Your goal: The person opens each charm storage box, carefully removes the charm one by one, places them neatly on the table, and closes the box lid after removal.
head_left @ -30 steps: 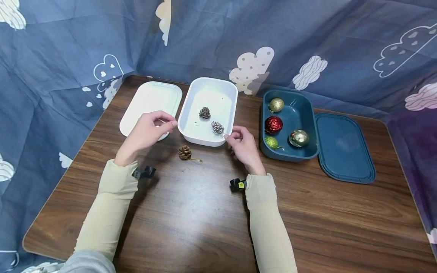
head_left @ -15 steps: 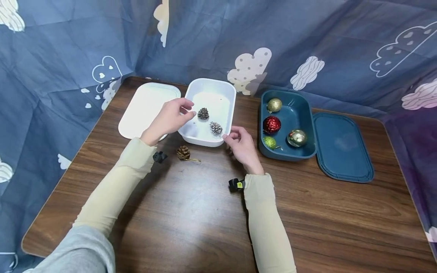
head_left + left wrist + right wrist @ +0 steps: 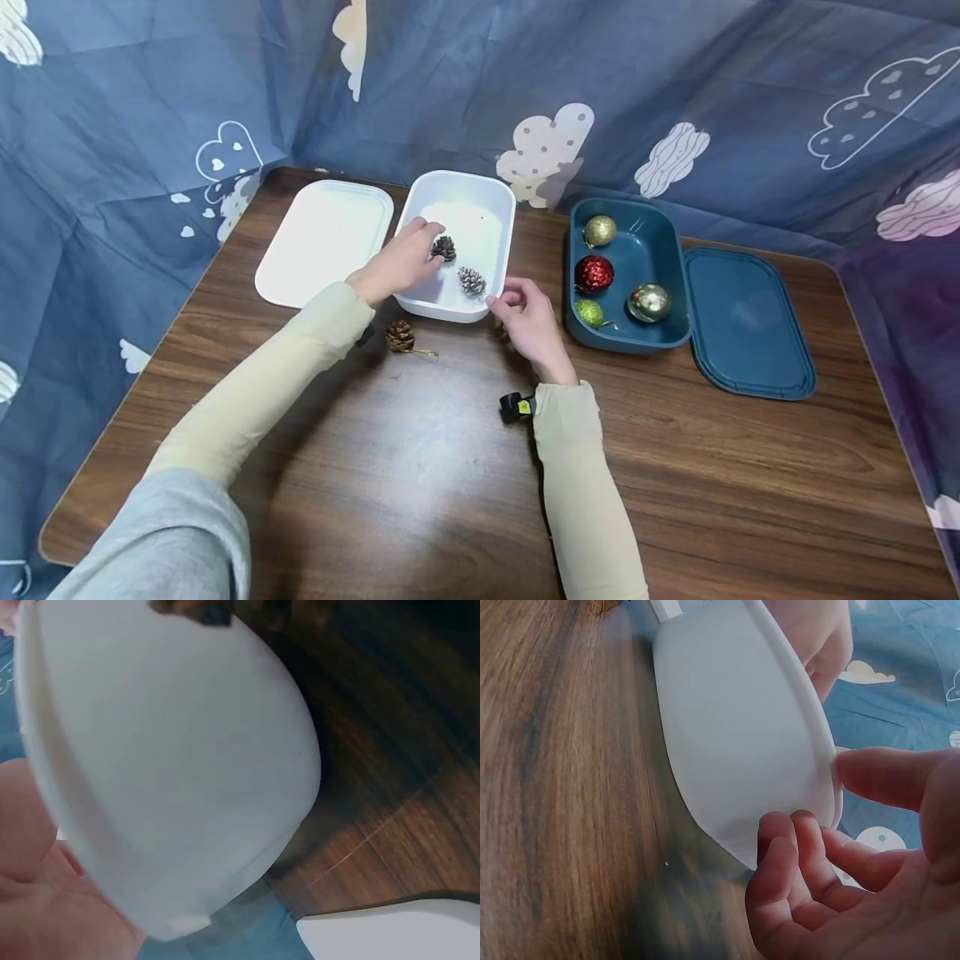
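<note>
On the table [image 3: 450, 467], before the white box [image 3: 442, 311], lies a gold-looped pine cone [image 3: 400, 336]; the right hand [image 3: 528, 323] pinches the box's near right corner, and its bent fingers [image 3: 771, 889], mostly hidden from the head view, show in the right wrist view by the outer wall, thumb at the rim. Inside lies the frosted pine cone [image 3: 472, 282], and farther in the dark pine cone [image 3: 446, 248], partly covered by the left hand [image 3: 401, 260], whose thumb and fingers stand apart about it; whether they touch it one cannot tell, and in the left wrist view the box wall hides the fingertips
</note>
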{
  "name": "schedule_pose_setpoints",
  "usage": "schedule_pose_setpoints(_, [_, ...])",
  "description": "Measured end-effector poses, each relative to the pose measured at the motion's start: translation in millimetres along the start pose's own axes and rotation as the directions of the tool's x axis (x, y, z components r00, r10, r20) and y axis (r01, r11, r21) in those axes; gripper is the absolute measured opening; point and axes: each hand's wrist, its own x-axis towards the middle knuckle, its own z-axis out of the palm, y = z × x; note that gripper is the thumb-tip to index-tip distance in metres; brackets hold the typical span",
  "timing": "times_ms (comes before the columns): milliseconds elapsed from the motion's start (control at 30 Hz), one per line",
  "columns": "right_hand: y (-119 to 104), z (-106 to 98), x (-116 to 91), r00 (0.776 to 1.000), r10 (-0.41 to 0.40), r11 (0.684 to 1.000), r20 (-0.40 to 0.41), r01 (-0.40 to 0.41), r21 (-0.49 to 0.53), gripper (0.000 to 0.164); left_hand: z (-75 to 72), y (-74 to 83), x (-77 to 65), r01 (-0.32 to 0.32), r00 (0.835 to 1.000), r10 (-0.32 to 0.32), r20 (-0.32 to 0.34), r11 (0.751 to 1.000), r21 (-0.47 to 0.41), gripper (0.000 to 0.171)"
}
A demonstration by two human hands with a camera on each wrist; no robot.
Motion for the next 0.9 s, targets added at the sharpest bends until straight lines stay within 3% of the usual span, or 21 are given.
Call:
schedule_pose_setpoints(233, [0.4, 0.0, 0.4, 1.0, 0.004, 1.0, -0.001, -0.004, 0.001, 0.045, 3.9, -0.8, 10.6, 0.002, 0.997, -0.005, 0.083, 0.999, 0.037, 0.054])
schedule_pose_setpoints(467, [0.1, -0.2, 1.4, 1.0, 0.011, 1.0, 0.0, -0.011, -0.001, 0.046, 4.0, -2.5, 18.3, 0.043, 0.99, -0.048, 0.134, 0.998, 0.042, 0.057])
schedule_pose_setpoints(900, [-0.2, -1.0, 0.4, 1.0, 0.011, 1.0, 0.006, -0.011, -0.01, 0.047, 9.1, -0.4, 21.6, 0.048, 0.989, -0.049, 0.143, 0.999, 0.009, 0.045])
